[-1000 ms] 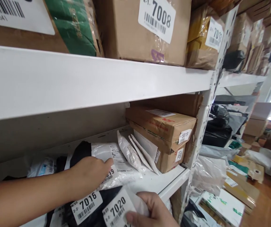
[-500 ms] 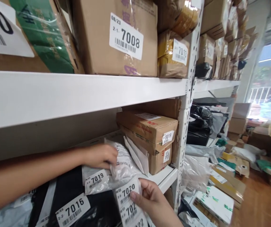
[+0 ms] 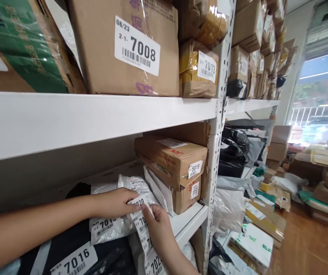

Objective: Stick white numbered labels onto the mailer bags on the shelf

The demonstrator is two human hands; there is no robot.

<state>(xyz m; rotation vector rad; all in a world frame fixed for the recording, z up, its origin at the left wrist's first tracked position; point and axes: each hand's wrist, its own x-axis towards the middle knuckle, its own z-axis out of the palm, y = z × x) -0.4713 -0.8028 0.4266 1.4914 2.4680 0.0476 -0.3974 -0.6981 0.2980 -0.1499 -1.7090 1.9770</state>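
Note:
My left hand [image 3: 116, 202] reaches in from the left, its fingers closed on the upper left edge of the label numbered 7020 [image 3: 140, 202]. My right hand [image 3: 160, 225] pinches the strip of numbered labels [image 3: 144, 232] just below that label, thumb on top. The strip hangs down from my fingers, its lower end curling. Behind the hands lies a clear-and-white plastic parcel [image 3: 135, 183] with printed text. Another plastic parcel bearing label 7019 [image 3: 105, 226] rests under my left wrist, partly covered. Below it is a black parcel with label 7016 [image 3: 75, 261].
Two stacked cardboard boxes [image 3: 178, 160] stand at the right of this shelf, beside a white envelope [image 3: 159, 191]. A white shelf beam [image 3: 100, 124] runs overhead, below the box marked 7008 [image 3: 103, 72]. The perforated upright [image 3: 214, 160] is to the right; parcels crowd the floor beyond.
My left hand has left the printed plastic parcel and come down to the top label. My right hand has raised the strip toward it. The view has shifted slightly right.

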